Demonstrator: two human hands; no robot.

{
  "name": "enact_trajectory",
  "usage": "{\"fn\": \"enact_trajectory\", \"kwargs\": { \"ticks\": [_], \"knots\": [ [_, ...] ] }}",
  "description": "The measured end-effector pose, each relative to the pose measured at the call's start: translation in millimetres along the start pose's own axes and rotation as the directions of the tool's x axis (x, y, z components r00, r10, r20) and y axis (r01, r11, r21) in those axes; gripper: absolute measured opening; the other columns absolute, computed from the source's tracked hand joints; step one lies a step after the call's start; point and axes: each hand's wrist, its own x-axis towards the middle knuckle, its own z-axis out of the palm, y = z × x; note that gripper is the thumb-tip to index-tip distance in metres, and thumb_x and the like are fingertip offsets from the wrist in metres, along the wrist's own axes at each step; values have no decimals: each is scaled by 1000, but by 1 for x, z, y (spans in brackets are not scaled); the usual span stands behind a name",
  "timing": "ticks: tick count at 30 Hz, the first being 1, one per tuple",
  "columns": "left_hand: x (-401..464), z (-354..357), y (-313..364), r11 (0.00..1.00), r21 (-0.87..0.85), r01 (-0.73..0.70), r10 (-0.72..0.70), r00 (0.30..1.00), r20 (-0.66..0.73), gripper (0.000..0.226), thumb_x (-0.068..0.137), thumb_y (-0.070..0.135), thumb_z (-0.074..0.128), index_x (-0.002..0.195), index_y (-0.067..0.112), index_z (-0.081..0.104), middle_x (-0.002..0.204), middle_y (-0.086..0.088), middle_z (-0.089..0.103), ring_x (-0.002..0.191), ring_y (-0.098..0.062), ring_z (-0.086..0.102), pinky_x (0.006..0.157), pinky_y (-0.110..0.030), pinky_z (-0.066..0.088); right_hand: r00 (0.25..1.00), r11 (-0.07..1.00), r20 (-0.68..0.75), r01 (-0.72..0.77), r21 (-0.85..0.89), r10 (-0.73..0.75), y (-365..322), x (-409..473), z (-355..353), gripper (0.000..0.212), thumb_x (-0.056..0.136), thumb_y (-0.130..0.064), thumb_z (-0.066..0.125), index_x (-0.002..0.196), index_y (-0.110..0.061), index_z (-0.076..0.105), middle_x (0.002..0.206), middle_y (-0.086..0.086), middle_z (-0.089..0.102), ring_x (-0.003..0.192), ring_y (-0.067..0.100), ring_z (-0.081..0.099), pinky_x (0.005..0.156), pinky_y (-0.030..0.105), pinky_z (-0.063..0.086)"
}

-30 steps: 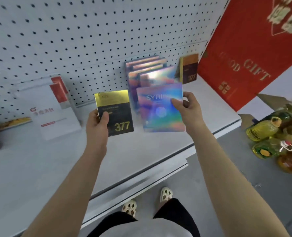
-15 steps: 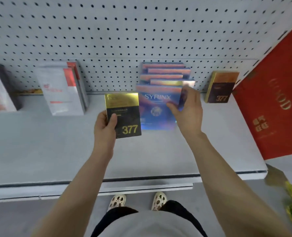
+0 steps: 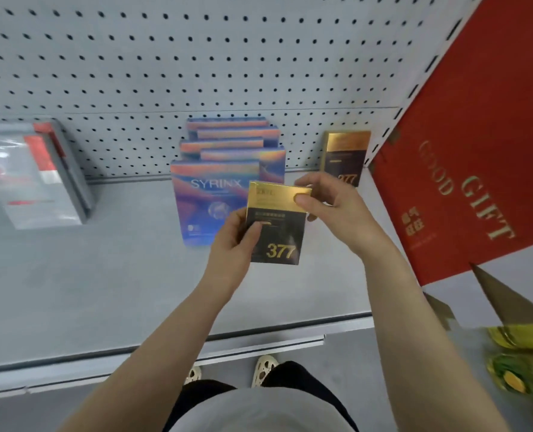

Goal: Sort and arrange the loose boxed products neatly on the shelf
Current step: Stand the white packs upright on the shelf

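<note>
While the grey-and-red boxes [image 3: 37, 179] lean against the pegboard [image 3: 227, 57] at nine o'clock on the shelf [image 3: 103, 291], apparently sorted, the row of iridescent SYRINX boxes [image 3: 209, 198] stands front to back at the centre, faces forward so the label reads. Just right of that row, held above the shelf, the black-and-gold 377 box [image 3: 277, 226] is gripped by both hands: the left hand [image 3: 234, 247] pinches its lower left edge, thumb on the face, and the right hand [image 3: 330, 210] pinches the gold top at one o'clock, likely to take it over. A matching 377 box [image 3: 346, 157] stands at two o'clock by the red GOOD GIFT box [image 3: 464, 169], probably where the held one belongs.
</note>
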Motion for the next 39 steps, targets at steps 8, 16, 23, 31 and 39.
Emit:
{"fn": "enact_trajectory", "kwargs": {
  "ticks": [8,16,23,31,39],
  "knots": [
    [27,88,-24,965,260,-45,-33,957,287,61,85,30,57,143,21,39,137,1,51,117,-10,54,105,-35,44,983,985,-145,-131,-114,114,36,15,-99,20,94,-16,63,113,-23,61,110,4,68,100,20,63,73,23,51],
    [95,143,-30,924,375,-76,0,981,196,62,91,17,60,146,22,32,142,-3,41,128,-20,45,108,-45,41,963,947,-267,-64,-316,-24,81,83,-111,29,89,-8,63,113,-26,61,111,-5,59,95,14,58,78,21,45],
    [107,147,-45,918,384,-98,43,988,148,66,82,23,57,145,20,34,135,-1,43,120,-17,51,103,-41,46,929,903,-329,14,-430,-170,105,99,-105,38,81,-10,71,118,-18,63,116,-4,47,92,16,59,79,18,47],
    [111,148,-39,889,440,-130,73,987,145,58,91,14,60,144,19,36,137,-5,45,123,-19,51,105,-37,45,923,867,-315,38,-497,-221,105,98,-101,40,84,-12,67,123,-17,59,122,6,50,104,21,58,86,36,53],
    [78,122,-16,856,489,-168,131,985,109,44,96,11,55,139,17,48,136,-2,54,119,-15,54,100,-23,43,885,791,-370,-5,-612,-281,88,60,-83,43,90,-15,62,132,-11,53,127,13,50,116,26,51,97,30,40]
  ]
}}
